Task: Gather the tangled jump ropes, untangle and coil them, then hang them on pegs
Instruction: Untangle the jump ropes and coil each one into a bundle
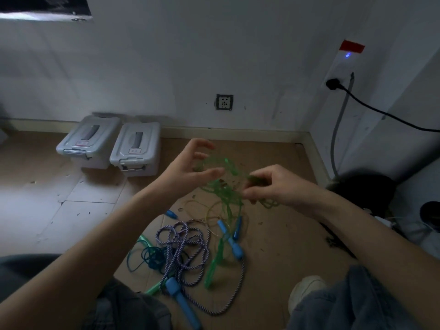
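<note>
Left hand (190, 166): ours, raised above the floor, fingers spread wide and curled. The green rope loops pass just by the thumb and fingertips; can't tell if they touch. No closed grip.
Right hand (271, 184): ours, at 3 o'clock of the left hand. Thumb and fingers pinched narrow on a bunch of green rope.
Green rope (225, 184): clear green cord, tangled, held up btwn both hands. Strands hang down at 6 o'clock toward the pile. One green handle (213, 266) leans on the floor below, w/ more green cord around it.
Striped rope (185, 248): purple-white twisted cord, loose coils on the floor at 6 o'clock of the hands. Its blue handle (181, 301) lies btwn our knees; a long strand curves round at 4 o'clock of the coils.
Teal rope (147, 254): thin cord, bunched just at 9 o'clock of the striped coils, touching them.
Yellow rope (209, 210): thin pale loops on the floor under the hands, w/ blue handles (229, 235) lying across the pile.
Floor (273, 246): brown cardboard sheets, small debris specks.
Boxes (112, 145): two grey lidded bins side by side by the wall, at 10 o'clock of the hands, well apart from the ropes.
Socket (224, 102): on the wall at 12 o'clock.
Power strip (340, 67): on the wall at 2 o'clock, blue light on, black plug in it.
Shoe (307, 289): white, at 5 o'clock, by our right knee.
</note>
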